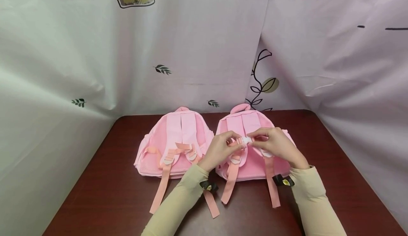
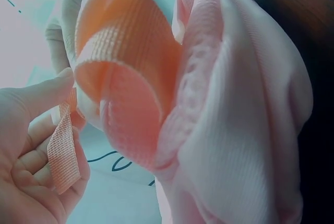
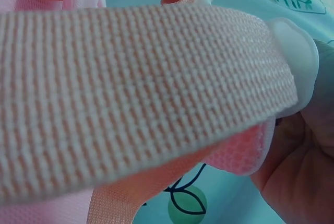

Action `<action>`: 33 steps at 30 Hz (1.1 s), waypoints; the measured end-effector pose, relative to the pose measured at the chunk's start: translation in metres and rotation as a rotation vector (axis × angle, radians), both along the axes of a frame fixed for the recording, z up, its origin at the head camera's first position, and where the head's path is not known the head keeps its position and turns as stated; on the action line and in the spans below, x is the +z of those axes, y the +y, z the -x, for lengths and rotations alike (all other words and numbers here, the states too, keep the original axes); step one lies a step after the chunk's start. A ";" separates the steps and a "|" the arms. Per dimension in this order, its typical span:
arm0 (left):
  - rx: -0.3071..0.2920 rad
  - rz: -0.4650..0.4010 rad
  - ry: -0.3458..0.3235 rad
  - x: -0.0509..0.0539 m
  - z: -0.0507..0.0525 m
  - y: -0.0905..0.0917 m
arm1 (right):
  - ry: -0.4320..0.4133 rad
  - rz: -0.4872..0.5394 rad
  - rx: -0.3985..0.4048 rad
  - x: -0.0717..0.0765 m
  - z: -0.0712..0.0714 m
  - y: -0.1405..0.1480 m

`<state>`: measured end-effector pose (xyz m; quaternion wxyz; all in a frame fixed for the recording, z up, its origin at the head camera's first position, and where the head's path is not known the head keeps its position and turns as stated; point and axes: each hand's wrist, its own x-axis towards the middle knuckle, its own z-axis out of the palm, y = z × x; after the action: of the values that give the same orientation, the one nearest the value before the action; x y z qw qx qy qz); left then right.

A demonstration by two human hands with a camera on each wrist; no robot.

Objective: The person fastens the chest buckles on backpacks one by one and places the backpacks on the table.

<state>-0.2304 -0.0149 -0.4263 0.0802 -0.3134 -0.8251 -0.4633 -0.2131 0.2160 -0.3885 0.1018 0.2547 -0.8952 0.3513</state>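
Two pink backpacks lie with their strap sides toward me. Over the right backpack (image 1: 255,172), my left hand (image 1: 220,149) and right hand (image 1: 275,142) meet at a white buckle (image 1: 246,140) on orange webbing. The left hand pinches its left end between thumb and fingers. From the other side, the right hand pinches its right end. In the left wrist view, a short webbing tail (image 2: 65,156) hangs from the left hand's fingers beside a looped strap (image 2: 130,41). Broad webbing (image 3: 130,88) hides most of the right hand (image 3: 297,166) in the right wrist view.
The left backpack (image 1: 159,131) sits beside the other one, its orange chest straps lying across the front. Loose strap tails (image 1: 160,190) trail toward me over the dark red wooden table (image 1: 105,186). White printed curtains (image 1: 197,45) hang behind and on both sides.
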 end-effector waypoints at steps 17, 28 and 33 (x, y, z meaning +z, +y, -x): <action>-0.006 -0.031 -0.048 0.002 -0.001 -0.002 | -0.053 0.003 0.021 -0.001 0.003 -0.001; -0.015 -0.015 -0.063 0.004 -0.002 -0.003 | -0.071 0.032 0.028 -0.003 0.004 0.002; -0.043 0.004 -0.102 0.003 -0.003 0.000 | -0.114 0.044 0.040 -0.006 0.004 0.007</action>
<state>-0.2276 -0.0145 -0.4235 0.0274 -0.3073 -0.8220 -0.4787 -0.2170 0.2227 -0.3942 0.0491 0.2500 -0.8863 0.3868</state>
